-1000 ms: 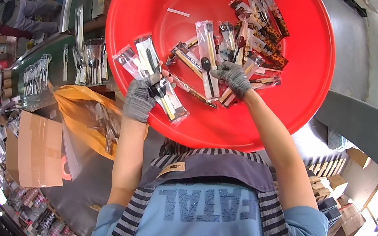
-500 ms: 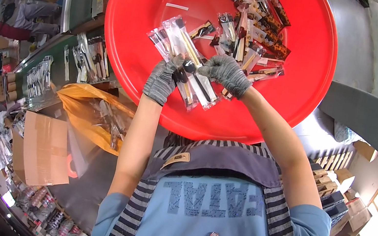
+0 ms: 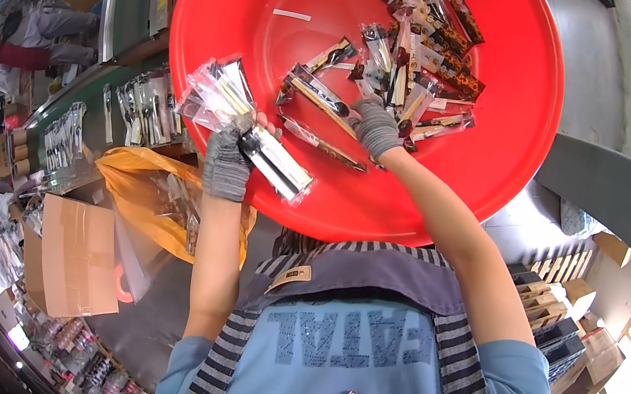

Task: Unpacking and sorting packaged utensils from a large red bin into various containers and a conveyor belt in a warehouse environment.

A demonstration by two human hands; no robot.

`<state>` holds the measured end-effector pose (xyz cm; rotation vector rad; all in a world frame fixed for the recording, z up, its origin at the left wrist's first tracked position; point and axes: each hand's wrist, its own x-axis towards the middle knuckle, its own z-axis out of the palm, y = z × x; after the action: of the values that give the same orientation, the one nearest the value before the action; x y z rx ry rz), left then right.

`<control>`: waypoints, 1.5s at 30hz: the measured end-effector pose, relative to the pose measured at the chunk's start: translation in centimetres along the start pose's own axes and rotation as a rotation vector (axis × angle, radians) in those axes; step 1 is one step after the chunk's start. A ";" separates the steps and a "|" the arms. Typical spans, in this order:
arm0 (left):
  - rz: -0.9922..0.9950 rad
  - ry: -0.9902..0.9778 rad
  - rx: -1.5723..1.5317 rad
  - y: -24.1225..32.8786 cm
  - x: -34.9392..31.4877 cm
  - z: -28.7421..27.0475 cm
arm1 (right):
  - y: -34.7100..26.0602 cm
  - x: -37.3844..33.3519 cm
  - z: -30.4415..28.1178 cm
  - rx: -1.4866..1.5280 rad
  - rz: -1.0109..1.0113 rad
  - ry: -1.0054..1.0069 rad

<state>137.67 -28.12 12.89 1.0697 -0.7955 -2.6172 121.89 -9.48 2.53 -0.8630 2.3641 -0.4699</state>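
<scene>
My left hand (image 3: 228,162), in a grey knit glove with bare fingertips, is closed around several clear-wrapped cutlery packets (image 3: 279,165) over the left rim of a large red basin (image 3: 517,146). Dark and pale pieces show through the wrap. Inside the basin, my gloved right hand (image 3: 378,133) is closed at the right end of one slim cutlery packet (image 3: 319,99); its fingertips are partly hidden. Another slim packet (image 3: 322,143) lies just below. Beyond my right hand spreads a heap of packets (image 3: 445,57), several with dark patterned wrapping.
A thin white strip (image 3: 291,15) lies on the basin floor. Left of the basin are an orange bag (image 3: 127,163) with clear packets inside and an open cardboard box (image 3: 79,258). More wrapped cutlery (image 3: 150,105) lies on a green surface. A person's legs (image 3: 61,33) show at far left.
My hands have moved apart. The left has carried its bundle left to the basin's rim, while the right has drawn back slightly and down among the packets in the basin.
</scene>
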 end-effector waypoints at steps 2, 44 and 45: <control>-0.018 -0.023 -0.033 0.0 -0.4 0.4 | -0.7 0.7 0.6 -0.025 -0.017 -0.054; 0.391 0.157 0.094 3.3 -5.6 1.9 | -1.9 -1.9 -0.2 0.173 -0.255 -0.577; 0.395 0.171 0.139 3.4 -6.0 1.5 | -1.8 -2.7 -2.1 0.472 -0.292 -0.572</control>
<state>140.87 -28.10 19.24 1.0304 -1.0391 -2.1401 123.14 -8.77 6.08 -0.9589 1.5307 -0.7452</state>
